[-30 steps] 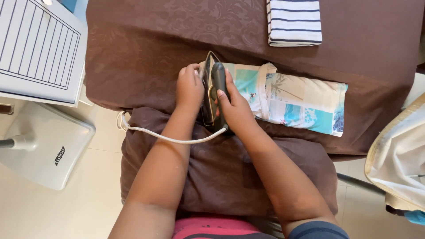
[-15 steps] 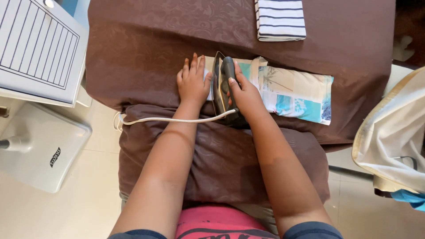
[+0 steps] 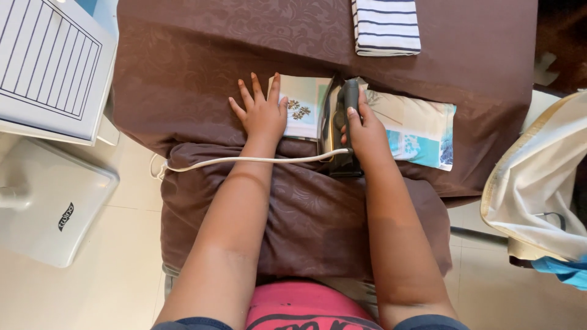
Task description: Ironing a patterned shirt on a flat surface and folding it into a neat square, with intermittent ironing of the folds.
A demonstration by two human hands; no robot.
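I see a matt brown cloth cover (image 3: 195, 79) with a faint woven damask pattern. The printed cloth (image 3: 416, 125) looks like smooth, matt cotton. The iron (image 3: 342, 122) has a dark, slightly glossy plastic handle; its cord (image 3: 244, 160) is smooth and white. The striped folded cloth (image 3: 385, 27) is matt. The floor tiles (image 3: 122, 263) shine faintly.

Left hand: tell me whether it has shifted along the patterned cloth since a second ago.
Yes. The left hand has slid leftward, away from the iron, to the left end of the patterned cloth, where it lies flat; before, it was right beside the iron.
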